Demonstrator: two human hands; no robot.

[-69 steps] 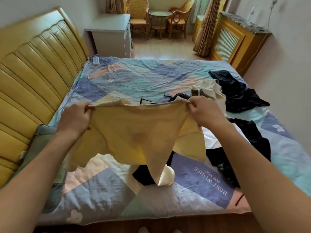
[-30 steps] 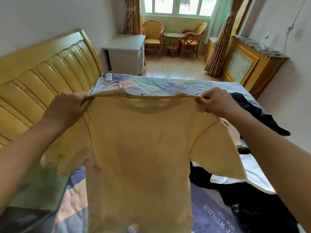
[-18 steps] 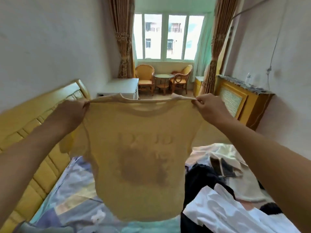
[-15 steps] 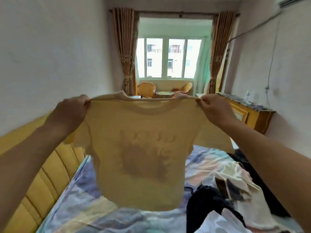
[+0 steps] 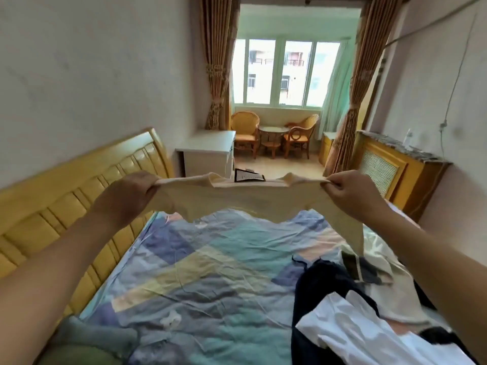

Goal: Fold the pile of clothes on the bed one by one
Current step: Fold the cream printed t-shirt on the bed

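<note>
The shirt [image 5: 245, 200] has swung up flat, away over the bed [image 5: 210, 272]. The left hand [image 5: 126, 198] and right hand [image 5: 350, 193] are pinching its shoulders.

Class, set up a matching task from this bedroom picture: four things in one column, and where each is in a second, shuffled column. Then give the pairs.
Things:
1. yellow T-shirt
2. white garment
3. wicker chairs
4. headboard

Places:
A. by the window
B. on the bed, lower right
C. along the left wall
D. held up between left hand and right hand

Pairs: 1-D, 2-B, 3-A, 4-C
</note>
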